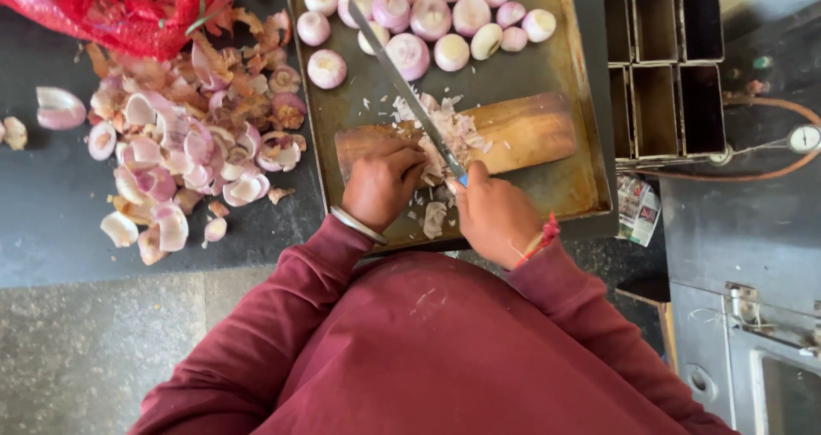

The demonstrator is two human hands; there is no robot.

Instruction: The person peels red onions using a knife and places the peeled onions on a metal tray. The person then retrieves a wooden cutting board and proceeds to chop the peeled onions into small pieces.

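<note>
My right hand (494, 214) grips the handle of a long knife (398, 82), whose blade slants up and left across the board. My left hand (382, 181) presses down on onion being cut at the near left of the small wooden chopping board (534, 131). A heap of chopped onion (453, 131) lies on the board beside the blade. The board rests in a large metal tray (577, 76). Several peeled whole onions (432, 16) sit at the tray's far end.
A pile of onion skins and cut ends (184, 140) covers the dark counter left of the tray. A red mesh sack (115, 7) lies at the top left. Metal tins (667, 59) stand right of the tray, with a hose and gauge (804, 137) beyond.
</note>
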